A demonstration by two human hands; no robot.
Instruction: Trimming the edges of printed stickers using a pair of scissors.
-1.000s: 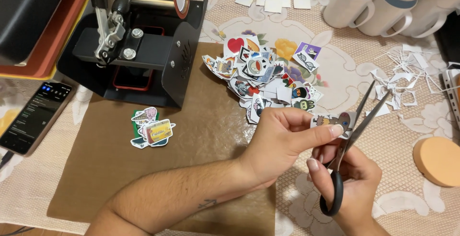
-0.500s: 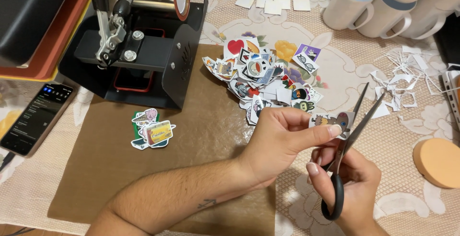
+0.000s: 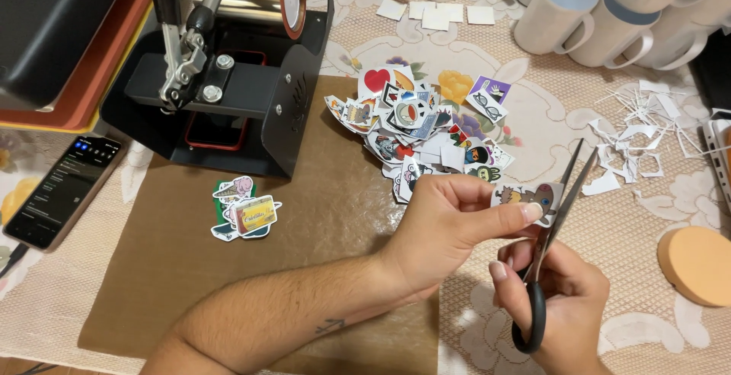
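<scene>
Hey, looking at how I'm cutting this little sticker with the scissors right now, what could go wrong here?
The left hand pinches the small sticker right beside the open scissors, so a fingertip could get nicked. The right hand could also cut into the printed picture, since the piece is tiny. Trimmings may drop into the sticker pile close by and mix with finished pieces.

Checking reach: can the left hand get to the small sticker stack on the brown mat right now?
Probably not at once: the left hand is pinching a sticker at the scissors. The path over the brown mat to the small sticker stack looks unobstructed.
</scene>
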